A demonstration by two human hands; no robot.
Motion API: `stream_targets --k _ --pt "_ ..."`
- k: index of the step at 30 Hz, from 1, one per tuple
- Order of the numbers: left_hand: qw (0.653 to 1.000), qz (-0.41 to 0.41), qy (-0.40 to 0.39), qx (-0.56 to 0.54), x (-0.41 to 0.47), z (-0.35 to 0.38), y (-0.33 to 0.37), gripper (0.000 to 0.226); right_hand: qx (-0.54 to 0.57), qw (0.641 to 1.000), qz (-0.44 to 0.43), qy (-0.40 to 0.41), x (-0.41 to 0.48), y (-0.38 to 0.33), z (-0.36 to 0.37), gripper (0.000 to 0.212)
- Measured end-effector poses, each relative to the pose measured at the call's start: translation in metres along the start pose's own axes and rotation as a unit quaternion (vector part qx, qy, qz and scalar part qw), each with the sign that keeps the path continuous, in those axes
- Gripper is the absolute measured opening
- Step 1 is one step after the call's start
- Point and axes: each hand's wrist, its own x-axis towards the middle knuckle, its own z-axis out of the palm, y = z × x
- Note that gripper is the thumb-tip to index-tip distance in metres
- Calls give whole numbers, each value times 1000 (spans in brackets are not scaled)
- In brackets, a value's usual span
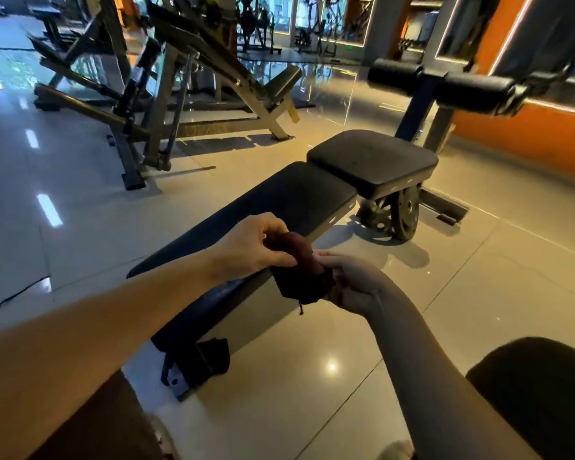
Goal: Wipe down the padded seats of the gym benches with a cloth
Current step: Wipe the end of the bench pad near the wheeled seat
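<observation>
Two hands hold the dark cloth (301, 272) over the near right edge of the bench's long back pad (279, 207), left hand (256, 247) pinching its top, right hand (349, 283) gripping below; folding it flat first should give broad, even strokes.

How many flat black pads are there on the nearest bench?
2: the long pad nearest the camera, and the square pad beyond it, next to the foam rollers. None seems hidden.
</observation>
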Motion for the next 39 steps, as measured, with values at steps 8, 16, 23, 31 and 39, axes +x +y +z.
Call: stream_targets --k 8,16,23,31,39 --pt "994 9 -99 -40 39 20 6 24 57 997 19 46 -2 1 -22 48" --pt "989 -145 19 35 72 70 -62 30 74 969 -92 215 66 68 -28 41" --pt "936 -226 -93 254 91 36 -112 16 147 941 -33 302 139 111 -25 29" --pt "940 -52 49 333 136 25 -190 53 -42 921 -116 370 232 87 -53 9" --pt "917 10 36 396 164 60 -221 57 25 897 -147 416 240 115 -35 4"
